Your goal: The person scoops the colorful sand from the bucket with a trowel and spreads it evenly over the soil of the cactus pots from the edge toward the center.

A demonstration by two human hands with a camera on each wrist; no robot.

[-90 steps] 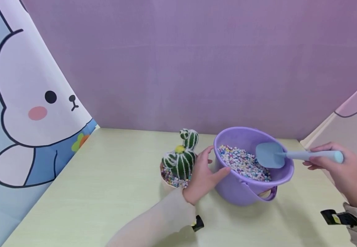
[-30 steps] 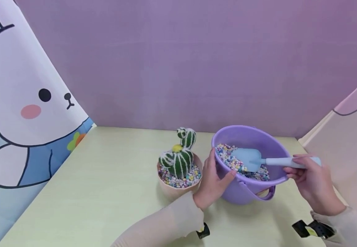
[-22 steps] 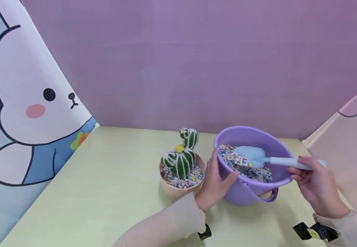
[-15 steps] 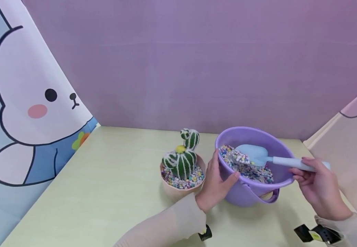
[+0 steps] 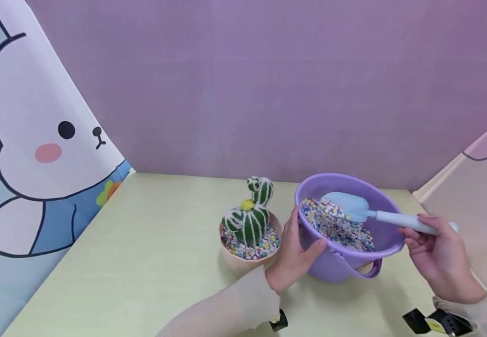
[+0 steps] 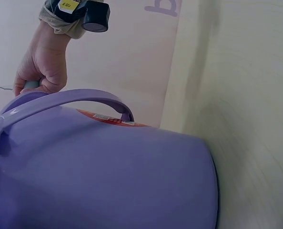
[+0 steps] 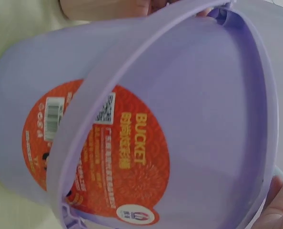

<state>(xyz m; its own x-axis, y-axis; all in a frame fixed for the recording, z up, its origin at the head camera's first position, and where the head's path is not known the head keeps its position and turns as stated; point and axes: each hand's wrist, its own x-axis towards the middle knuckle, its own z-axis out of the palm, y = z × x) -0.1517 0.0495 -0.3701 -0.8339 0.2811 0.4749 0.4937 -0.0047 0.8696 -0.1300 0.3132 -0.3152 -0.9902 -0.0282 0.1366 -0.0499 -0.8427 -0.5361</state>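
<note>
In the head view, a purple bucket (image 5: 328, 269) stands on the right of the table, partly filled with small multicoloured pebbles (image 5: 344, 238). My left hand (image 5: 290, 260) holds the bucket's near left side, thumb at the rim and fingers round the wall. My right hand (image 5: 441, 262) pinches the handle of a light blue trowel (image 5: 353, 206); its blade is inside the bucket, close over the pebbles, with some pebbles on its left end. Just left of the left hand sits a potted cactus (image 5: 249, 224), green with white stripes and a yellow top, in a pinkish pot (image 5: 239, 264) topped with similar pebbles.
The bucket's carry handle (image 5: 370, 271) hangs down on its near side. A red round label (image 7: 132, 152) shows on the bucket's wall in the right wrist view. A purple backdrop (image 5: 235, 93) rises behind the pale table (image 5: 163, 234), with a rabbit-print cloth (image 5: 28, 117) at left.
The trowel, first bare and over the bucket's right side, went left into the pebbles, then drew slightly back up and right with some pebbles on it. The left hand stayed on the bucket.
</note>
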